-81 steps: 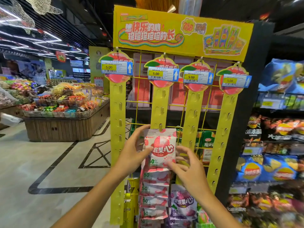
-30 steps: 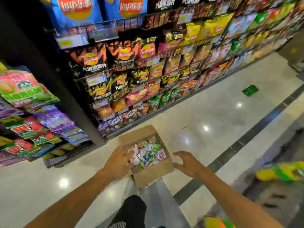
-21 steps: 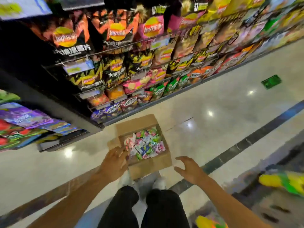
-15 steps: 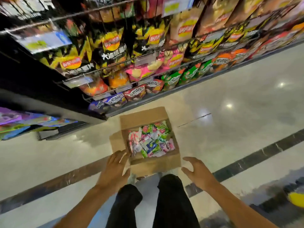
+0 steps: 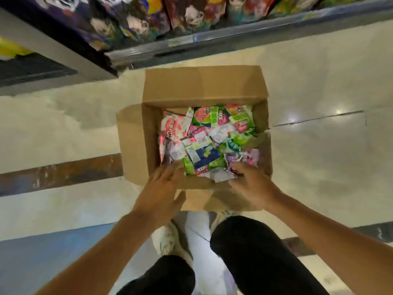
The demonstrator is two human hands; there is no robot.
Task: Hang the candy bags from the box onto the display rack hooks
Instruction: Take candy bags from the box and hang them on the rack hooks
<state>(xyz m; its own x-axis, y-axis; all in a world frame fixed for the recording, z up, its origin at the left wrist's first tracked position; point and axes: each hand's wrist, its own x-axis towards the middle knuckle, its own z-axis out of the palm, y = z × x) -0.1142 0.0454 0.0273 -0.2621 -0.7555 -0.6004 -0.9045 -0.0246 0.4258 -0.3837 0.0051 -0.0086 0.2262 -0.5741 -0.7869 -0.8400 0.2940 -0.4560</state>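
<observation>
An open cardboard box (image 5: 202, 86) stands on the shop floor right below me, flaps folded out. Inside lies a jumble of several candy bags (image 5: 208, 141) in pink, green, white and purple. My left hand (image 5: 162, 188) reaches over the near rim with straight fingers, the fingertips at the box's near left corner. My right hand (image 5: 249, 186) is at the near right of the box, its fingers bent down onto a purple and white bag (image 5: 242, 159); whether it grips the bag is not clear. The display rack is out of view.
A store shelf (image 5: 212, 37) of snack bags runs along the top, close behind the box. The dark base of another fixture (image 5: 53, 54) sits at upper left. My knees and white shoes (image 5: 168, 241) are just behind the box on the glossy tiled floor.
I turned away from the rack and bent down over the box, which now fills the view. Both hands moved from beside the box to its near rim and into the bags.
</observation>
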